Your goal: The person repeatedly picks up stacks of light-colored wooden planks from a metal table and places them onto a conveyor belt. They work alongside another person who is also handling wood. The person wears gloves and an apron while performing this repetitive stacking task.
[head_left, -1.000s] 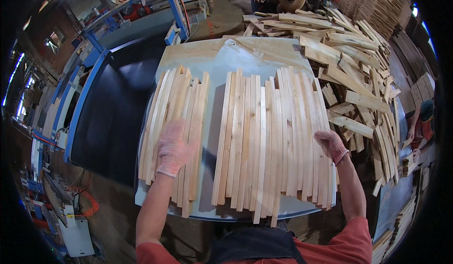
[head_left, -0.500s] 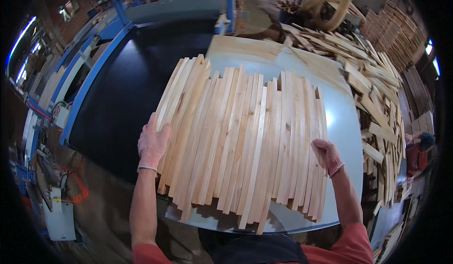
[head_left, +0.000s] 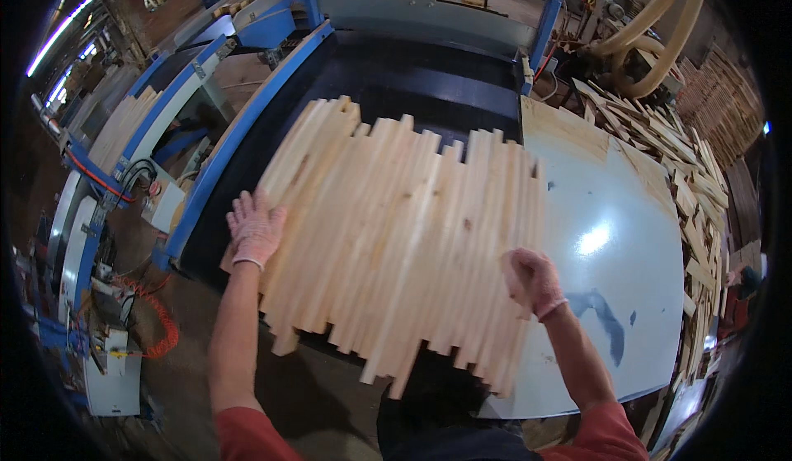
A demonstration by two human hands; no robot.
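A wide row of pale wooden strips [head_left: 396, 238], side by side with uneven ends, lies between my hands. Most of it is over the black conveyor belt [head_left: 396, 69]; its right part overlaps the smooth grey-white table [head_left: 610, 312]. My left hand [head_left: 254, 228], in a pinkish knit glove, rests against the row's left edge with fingers spread. At the opposite edge, my right hand [head_left: 535, 281], gloved alike, has its fingers curled against the outermost strips. Its fingertips are partly hidden, and the strips are slightly blurred.
A blue side rail [head_left: 239, 152] borders the belt on the left, and a blue machine frame [head_left: 540, 28] spans its far end. Loose wood pieces [head_left: 701, 189] are heaped beyond the table at right. An orange coiled hose [head_left: 161, 329] hangs at lower left; beige ducts [head_left: 660, 40] stand behind.
The row of strips has slid left, from the grey-white table largely onto the black belt, with both hands at its sides. My left fingers are more spread, and the view has turned left.
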